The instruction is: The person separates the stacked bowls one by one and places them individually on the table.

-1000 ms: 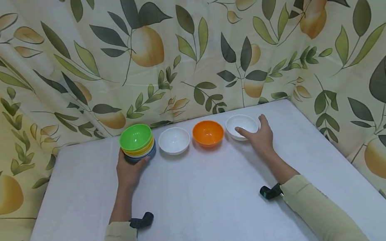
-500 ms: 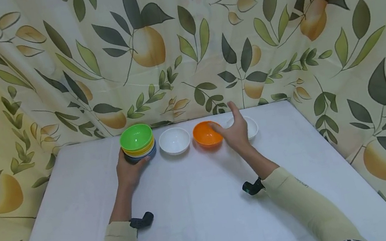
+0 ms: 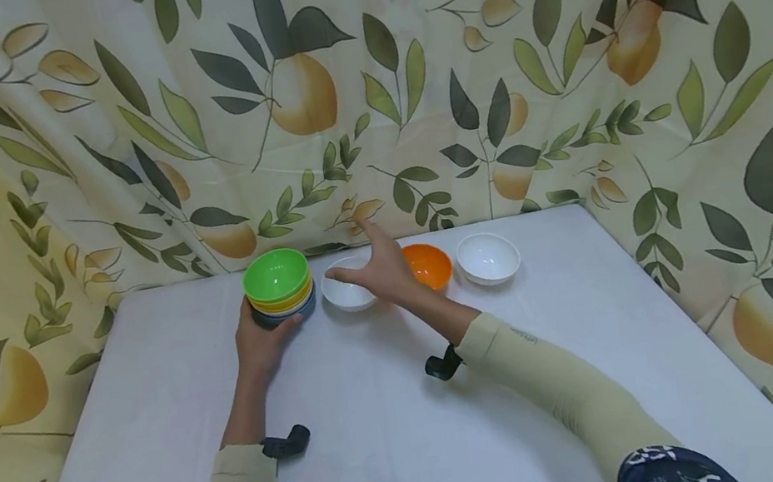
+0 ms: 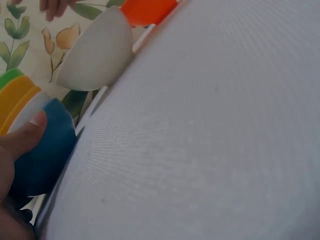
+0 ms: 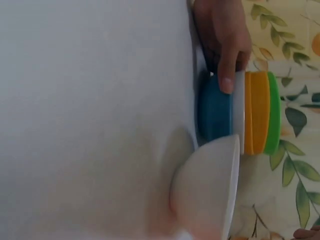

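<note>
My left hand [image 3: 259, 347] holds a nested stack of bowls at the table's back left, its thumb lying on the outside of the blue bowl [image 4: 50, 150] at the bottom. Above the blue one come a white bowl, yellow ones, and a green bowl [image 3: 276, 275] on top. My right hand [image 3: 384, 271] hovers with spread fingers over the row of bowls, holding nothing. Under its thumb sits a white bowl [image 3: 346, 298], partly covered. The right hand and wrist hide part of an orange bowl [image 3: 431, 263]. In the right wrist view, right fingertips [image 5: 307, 234] show at the lower corner.
Another white bowl [image 3: 488, 258] stands at the right end of the row. A white cloth [image 3: 388, 443] covers the table, whose back edge lies just behind the bowls. A fruit-patterned curtain [image 3: 363, 93] hangs behind and at both sides.
My right hand has swept left, from the rightmost white bowl past the orange one to the white bowl beside the stack. The left hand keeps its hold; the bowls have not moved.
</note>
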A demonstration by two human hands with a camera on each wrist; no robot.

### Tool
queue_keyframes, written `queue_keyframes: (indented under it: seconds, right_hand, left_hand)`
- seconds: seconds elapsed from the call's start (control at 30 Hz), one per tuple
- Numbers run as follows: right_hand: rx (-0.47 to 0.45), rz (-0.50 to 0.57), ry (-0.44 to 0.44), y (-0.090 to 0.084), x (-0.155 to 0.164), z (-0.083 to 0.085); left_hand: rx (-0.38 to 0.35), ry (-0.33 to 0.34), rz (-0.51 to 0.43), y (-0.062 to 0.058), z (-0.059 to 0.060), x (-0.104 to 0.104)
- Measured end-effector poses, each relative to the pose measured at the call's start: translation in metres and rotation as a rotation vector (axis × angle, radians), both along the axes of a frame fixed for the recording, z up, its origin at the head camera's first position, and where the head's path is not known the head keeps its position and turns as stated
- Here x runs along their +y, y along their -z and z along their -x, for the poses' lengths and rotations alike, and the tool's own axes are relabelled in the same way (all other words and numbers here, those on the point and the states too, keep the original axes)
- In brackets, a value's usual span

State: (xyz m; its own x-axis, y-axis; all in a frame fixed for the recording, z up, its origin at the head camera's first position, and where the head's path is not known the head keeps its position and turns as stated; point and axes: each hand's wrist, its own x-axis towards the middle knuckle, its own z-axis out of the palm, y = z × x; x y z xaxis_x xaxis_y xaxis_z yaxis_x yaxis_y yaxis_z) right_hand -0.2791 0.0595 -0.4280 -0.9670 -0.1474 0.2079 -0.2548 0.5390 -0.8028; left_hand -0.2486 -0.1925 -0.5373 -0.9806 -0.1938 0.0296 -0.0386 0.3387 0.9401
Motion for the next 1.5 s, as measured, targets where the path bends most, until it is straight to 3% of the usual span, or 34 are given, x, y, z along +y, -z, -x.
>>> queue_keyframes:
  seconds: [0.27,0.7,1.27,1.5]
  right_hand:
    - [-0.020,-0.035,-0.078,0.000,-0.029,0.001]
    - [-0.091,-0.105,-0.115,-0.001,-0.059,0.009]
    - [-0.129,-0.185,-0.177,0.014,-0.075,0.021]
    - [-0.087,-0.215,-0.180,0.013,-0.077,0.023]
  left_hand:
    - [0.047,0.031,0.012,0.001,0.000,0.000]
    - [0.004,0.028,0.011,-0.004,-0.003,-0.001]
    - [0.005,0.043,0.024,0.003,-0.003,-0.003]
    - [0.036,0.044,0.006,0.001,0.000,-0.004]
